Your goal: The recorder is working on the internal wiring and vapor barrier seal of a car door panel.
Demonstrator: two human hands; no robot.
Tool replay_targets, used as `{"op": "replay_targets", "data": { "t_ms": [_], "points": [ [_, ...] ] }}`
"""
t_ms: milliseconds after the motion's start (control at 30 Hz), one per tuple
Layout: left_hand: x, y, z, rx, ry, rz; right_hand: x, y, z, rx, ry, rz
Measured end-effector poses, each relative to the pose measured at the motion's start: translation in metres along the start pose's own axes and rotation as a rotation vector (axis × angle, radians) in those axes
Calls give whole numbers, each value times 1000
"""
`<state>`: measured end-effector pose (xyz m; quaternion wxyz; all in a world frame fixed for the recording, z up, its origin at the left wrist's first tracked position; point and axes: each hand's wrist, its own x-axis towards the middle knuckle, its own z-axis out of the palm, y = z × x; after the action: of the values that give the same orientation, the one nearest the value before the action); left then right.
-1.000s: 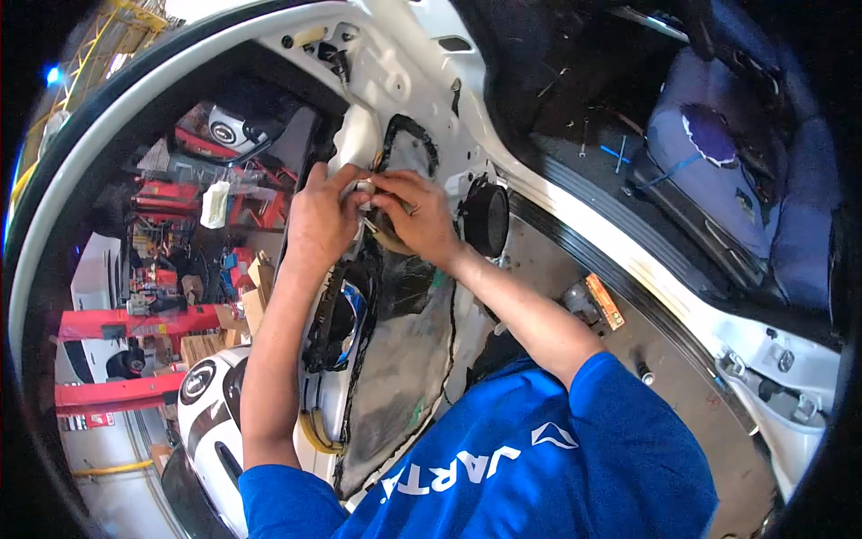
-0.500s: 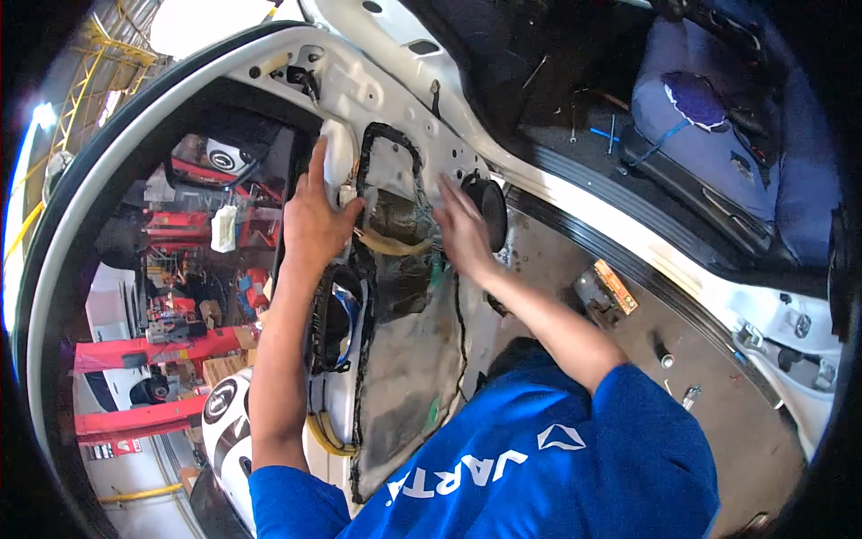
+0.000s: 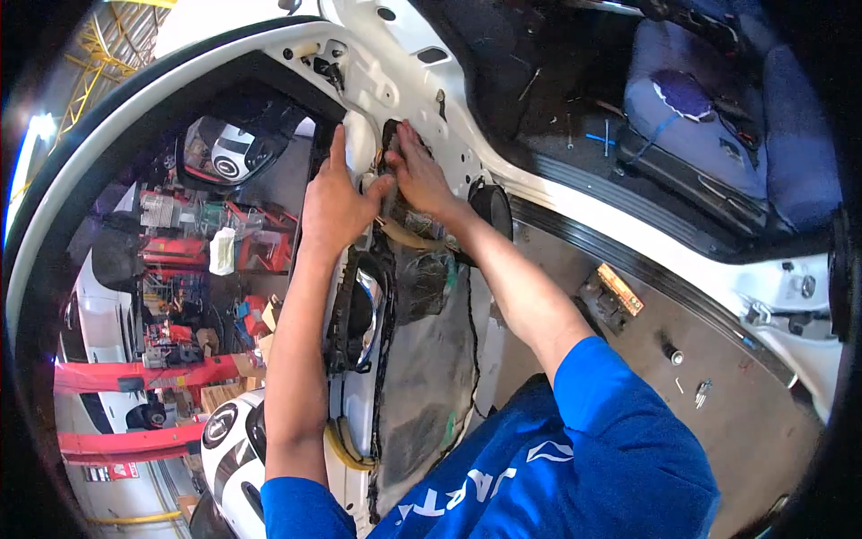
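My left hand rests by the edge of the window opening, fingers stretched upward and thumb apart, beside a white pad on the white car door. My right hand lies flat at the top of the clear plastic sheet that covers the bare inner door. Black sealant runs along the sheet's border. Below my hands a tan taped wire bundle crosses the door. The inner door handle sits lower left, and a round black speaker is right of my right wrist.
Right of the door is the car's sill, with a blue-grey seat and loose tools inside. On the floor lie an orange box, a small can and small metal parts. Through the window glass, red lift arms show.
My right hand has moved up and left, from beside the speaker to the sheet's upper end. The left hand stays by the white pad, while the view has shifted slightly.
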<state>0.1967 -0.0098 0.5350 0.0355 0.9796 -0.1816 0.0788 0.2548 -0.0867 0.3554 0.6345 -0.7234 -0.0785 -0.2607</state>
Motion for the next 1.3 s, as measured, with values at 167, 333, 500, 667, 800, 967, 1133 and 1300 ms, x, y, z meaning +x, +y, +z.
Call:
{"op": "replay_targets", "data": {
  "t_ms": [167,333,500,667,800,967,1133,1300],
  "points": [
    [1,-1,3,18,25,10,5,9,-11,-31,152,-64],
    [2,1,5,51,19,5,12,-22,4,-35,71,-29],
    [4,-5,8,132,31,72,19,-6,-13,422,73,136],
    [21,16,-4,267,-76,-138,-10,15,-24,435,202,319],
    [57,38,8,399,97,-40,-32,15,9,-57,62,120],
    [61,44,27,471,57,-184,-30,14,4,-136,32,107],
    [53,23,37,336,208,-53,-36,27,-2,237,14,305],
    [46,11,17,206,73,135,-44,23,4,-177,-66,292]
  ]
}}
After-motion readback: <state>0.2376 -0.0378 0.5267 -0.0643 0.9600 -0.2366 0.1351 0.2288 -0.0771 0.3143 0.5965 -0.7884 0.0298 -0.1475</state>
